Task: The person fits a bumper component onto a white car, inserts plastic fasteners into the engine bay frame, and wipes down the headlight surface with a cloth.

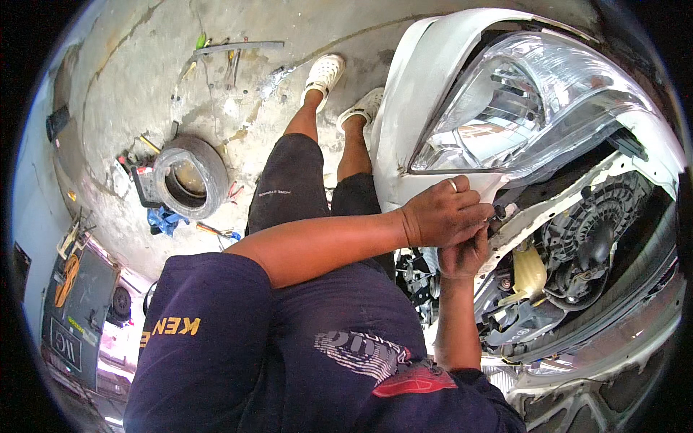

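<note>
My left hand (446,213), with a ring on one finger, reaches across my body to the front of a white car, just below its clear headlight (498,108). Its fingers are curled closed beside the edge of the white bumper cover (404,144). Directly under it, my right hand (463,254) is raised, fingers bent and pressed together, meeting the left fingertips. Whatever they pinch is hidden between the fingers. A small dark part (503,212) shows just beyond the fingertips, next to the white metal crossbar (534,227).
The opened front bay holds a round black fan housing (577,216) and a yellowish plastic reservoir (529,273). On the concrete floor to the left lie a worn tyre (209,180), a blue cloth (164,220), a long grey strip (242,47) and scattered hand tools.
</note>
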`<action>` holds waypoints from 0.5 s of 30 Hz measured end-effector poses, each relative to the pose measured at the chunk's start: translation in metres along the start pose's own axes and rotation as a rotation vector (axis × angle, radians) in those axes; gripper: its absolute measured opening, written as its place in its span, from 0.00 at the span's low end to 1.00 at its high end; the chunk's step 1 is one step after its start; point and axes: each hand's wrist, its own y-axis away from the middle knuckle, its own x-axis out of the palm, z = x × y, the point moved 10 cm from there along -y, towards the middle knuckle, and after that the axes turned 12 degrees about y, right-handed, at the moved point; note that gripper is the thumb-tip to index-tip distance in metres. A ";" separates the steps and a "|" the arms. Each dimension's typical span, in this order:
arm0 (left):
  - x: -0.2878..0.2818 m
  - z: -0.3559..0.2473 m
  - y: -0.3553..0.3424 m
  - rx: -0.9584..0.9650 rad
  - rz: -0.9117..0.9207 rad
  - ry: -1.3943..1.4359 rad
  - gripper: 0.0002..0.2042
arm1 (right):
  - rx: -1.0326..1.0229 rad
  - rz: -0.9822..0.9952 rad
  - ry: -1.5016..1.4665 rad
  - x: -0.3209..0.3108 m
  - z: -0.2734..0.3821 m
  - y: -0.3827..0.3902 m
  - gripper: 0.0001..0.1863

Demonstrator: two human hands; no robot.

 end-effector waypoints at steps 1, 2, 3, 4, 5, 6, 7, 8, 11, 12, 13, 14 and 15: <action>0.002 0.002 0.001 -0.002 0.028 0.021 0.14 | 0.021 -0.007 -0.027 -0.001 -0.003 0.000 0.29; 0.003 0.006 0.002 -0.003 0.056 0.043 0.14 | 0.041 -0.015 -0.054 -0.003 -0.004 0.001 0.29; 0.005 0.008 0.002 -0.003 0.084 0.065 0.14 | 0.060 -0.022 -0.080 -0.003 -0.006 0.002 0.29; 0.005 0.007 0.003 0.003 0.082 0.060 0.14 | 0.057 -0.006 -0.098 -0.003 -0.006 0.002 0.29; 0.005 0.006 0.004 0.010 0.080 0.055 0.14 | 0.054 0.011 -0.116 -0.004 -0.006 0.002 0.28; 0.003 0.004 0.002 0.019 0.079 0.047 0.14 | 0.050 0.031 -0.135 -0.001 -0.005 0.001 0.28; 0.000 0.002 0.000 0.009 0.061 0.053 0.14 | 0.031 0.015 -0.108 -0.001 -0.003 0.002 0.28; -0.002 0.000 -0.002 -0.002 0.042 0.059 0.15 | 0.010 0.000 -0.081 0.000 0.000 0.003 0.27; -0.001 0.004 -0.003 -0.041 0.073 0.033 0.17 | 0.013 -0.002 -0.086 0.001 -0.001 0.003 0.26; 0.002 0.007 -0.001 -0.055 0.099 0.021 0.17 | 0.022 0.001 -0.101 0.000 -0.002 0.003 0.26; 0.003 0.007 0.000 -0.046 0.095 0.030 0.17 | 0.022 -0.003 -0.102 -0.002 -0.003 0.002 0.26; 0.004 0.007 0.002 -0.036 0.091 0.039 0.16 | 0.022 -0.007 -0.103 -0.004 -0.004 0.001 0.26; 0.004 0.005 0.001 -0.026 0.090 0.048 0.15 | 0.021 -0.012 -0.107 -0.004 -0.004 0.000 0.26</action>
